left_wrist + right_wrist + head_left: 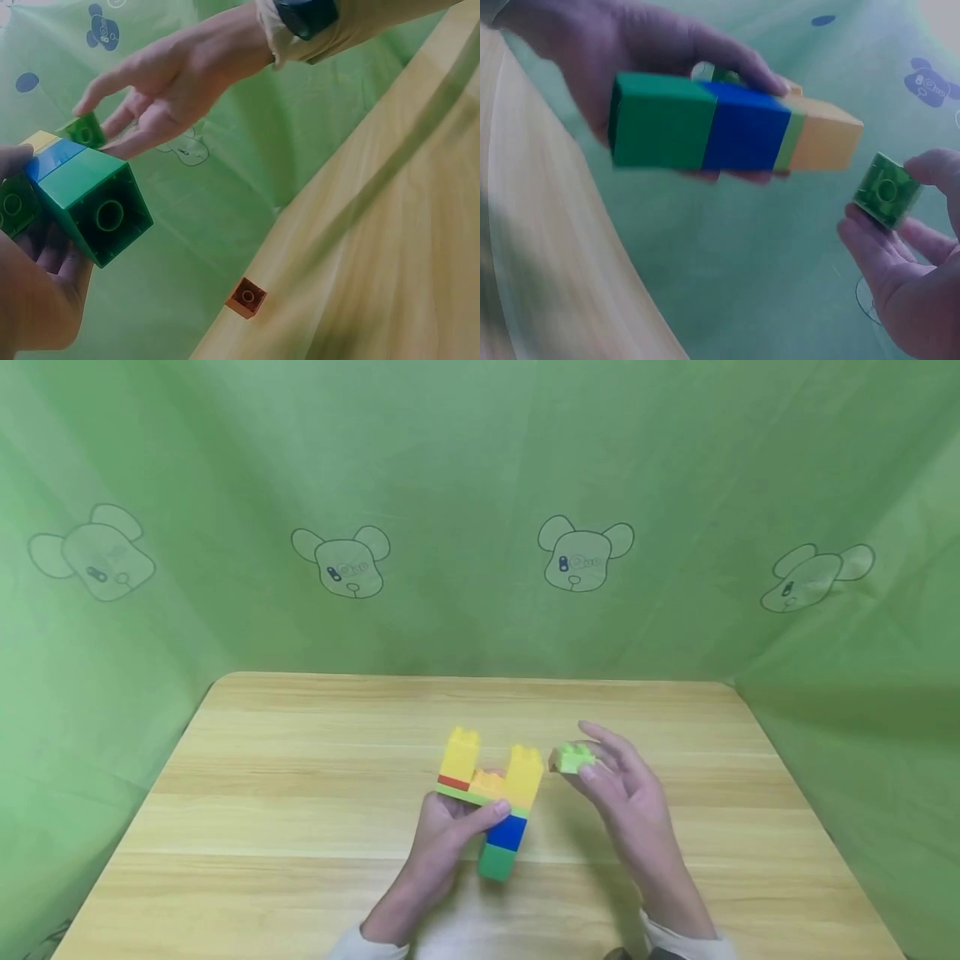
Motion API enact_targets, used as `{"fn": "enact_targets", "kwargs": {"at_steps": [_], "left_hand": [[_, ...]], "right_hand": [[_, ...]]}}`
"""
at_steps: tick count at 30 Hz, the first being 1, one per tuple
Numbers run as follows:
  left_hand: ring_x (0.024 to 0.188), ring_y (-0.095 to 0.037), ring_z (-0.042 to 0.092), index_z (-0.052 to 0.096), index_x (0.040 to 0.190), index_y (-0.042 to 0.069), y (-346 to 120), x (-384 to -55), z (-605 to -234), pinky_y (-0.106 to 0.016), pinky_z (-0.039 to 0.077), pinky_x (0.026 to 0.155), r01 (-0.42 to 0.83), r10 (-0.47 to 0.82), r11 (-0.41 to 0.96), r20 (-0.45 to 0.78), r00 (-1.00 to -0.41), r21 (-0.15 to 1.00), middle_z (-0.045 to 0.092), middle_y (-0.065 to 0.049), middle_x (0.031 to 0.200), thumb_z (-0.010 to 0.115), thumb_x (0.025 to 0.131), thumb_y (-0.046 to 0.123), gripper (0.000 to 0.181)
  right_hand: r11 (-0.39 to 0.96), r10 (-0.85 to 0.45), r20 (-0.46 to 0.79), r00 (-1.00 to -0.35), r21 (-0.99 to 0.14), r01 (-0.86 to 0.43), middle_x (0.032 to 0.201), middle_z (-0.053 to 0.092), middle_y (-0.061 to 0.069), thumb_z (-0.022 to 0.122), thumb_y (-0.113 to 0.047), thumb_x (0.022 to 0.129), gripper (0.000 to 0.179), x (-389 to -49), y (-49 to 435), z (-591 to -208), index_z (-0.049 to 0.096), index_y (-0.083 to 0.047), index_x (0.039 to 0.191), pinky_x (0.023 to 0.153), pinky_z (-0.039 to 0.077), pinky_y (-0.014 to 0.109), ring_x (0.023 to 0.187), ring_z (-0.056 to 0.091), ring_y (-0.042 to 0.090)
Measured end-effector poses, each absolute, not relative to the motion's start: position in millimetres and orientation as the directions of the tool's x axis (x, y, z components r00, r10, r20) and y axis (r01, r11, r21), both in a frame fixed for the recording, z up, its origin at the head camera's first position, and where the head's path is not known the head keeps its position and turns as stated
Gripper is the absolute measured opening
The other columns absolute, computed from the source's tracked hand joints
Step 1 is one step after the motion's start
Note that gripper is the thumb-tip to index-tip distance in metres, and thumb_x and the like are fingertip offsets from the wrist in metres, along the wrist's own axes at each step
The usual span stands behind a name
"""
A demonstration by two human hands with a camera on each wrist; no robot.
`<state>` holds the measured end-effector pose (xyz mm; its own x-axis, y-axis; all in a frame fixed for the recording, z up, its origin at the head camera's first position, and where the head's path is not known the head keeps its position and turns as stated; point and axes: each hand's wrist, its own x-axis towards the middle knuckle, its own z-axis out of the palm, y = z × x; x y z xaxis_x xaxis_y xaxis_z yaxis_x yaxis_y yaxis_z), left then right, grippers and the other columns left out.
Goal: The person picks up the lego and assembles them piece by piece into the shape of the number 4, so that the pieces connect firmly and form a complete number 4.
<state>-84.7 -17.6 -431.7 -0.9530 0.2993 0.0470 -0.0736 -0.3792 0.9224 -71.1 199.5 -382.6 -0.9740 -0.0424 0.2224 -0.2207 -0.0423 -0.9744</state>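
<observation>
My left hand (pixel 447 837) grips a built-up toy brick model, its thumb lying across the front. Two yellow brick columns (pixel 525 772) rise from a thin light-green plate (pixel 454 792), with a red layer (pixel 453 782) under the left column and an orange brick (pixel 487 783) between them. Below the right column hang a blue brick (pixel 506 832) and a dark green brick (pixel 662 121), whose hollow underside shows in the left wrist view. Right of the model, apart from it, my right hand (pixel 637 810) pinches a small light-green brick (pixel 573 758) between thumb and fingers, studs up.
A loose orange-red brick (pixel 246 298) lies on the wooden table (pixel 300 760), its hollow side showing in the left wrist view. Green curtains (pixel 465 627) with printed bear heads stand behind the table and along both sides.
</observation>
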Motion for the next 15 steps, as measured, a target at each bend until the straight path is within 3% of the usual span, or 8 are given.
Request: {"fn": "enact_targets", "kwargs": {"at_steps": [15], "left_hand": [[0.11,-0.028,0.058,0.052,0.125,0.001,-12.3,-82.2,-435.3,-0.035,0.047,0.096,-0.079,0.303,-0.364,0.037,-0.952,0.928,0.063,-0.011,0.118,0.075,0.08,0.013,0.052]], "right_hand": [[-0.081,-0.073,0.307,-0.949,-0.95,-0.301,0.129,0.05,0.019,0.054,0.002,0.093,0.033,-75.3,178.3,-379.3,0.048,0.002,0.125,0.096,0.046,0.041,0.115,0.055,0.033]]}}
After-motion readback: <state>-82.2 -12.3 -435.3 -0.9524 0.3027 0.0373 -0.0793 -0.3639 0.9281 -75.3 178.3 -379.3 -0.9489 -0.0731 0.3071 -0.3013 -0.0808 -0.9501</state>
